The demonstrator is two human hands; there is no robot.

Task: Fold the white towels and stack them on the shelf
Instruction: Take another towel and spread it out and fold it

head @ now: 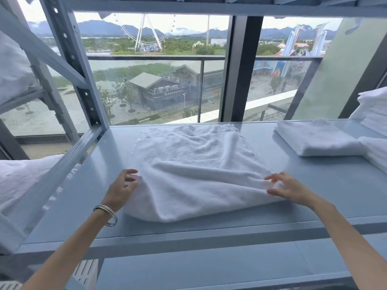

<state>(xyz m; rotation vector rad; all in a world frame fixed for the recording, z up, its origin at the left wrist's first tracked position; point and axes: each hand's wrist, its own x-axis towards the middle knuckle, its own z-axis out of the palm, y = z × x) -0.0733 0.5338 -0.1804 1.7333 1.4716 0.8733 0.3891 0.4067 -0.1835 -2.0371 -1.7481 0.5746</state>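
Spreading relaxed fingers, the left hand [121, 188] and right hand [288, 188] touch a half-folded white towel [194, 170] on the grey shelf [314, 185], gripping nothing; folded towels [316, 138] lie right.

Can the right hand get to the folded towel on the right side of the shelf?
Probably yes. The right hand rests on the big towel, and only bare shelf lies between it and the folded towel.
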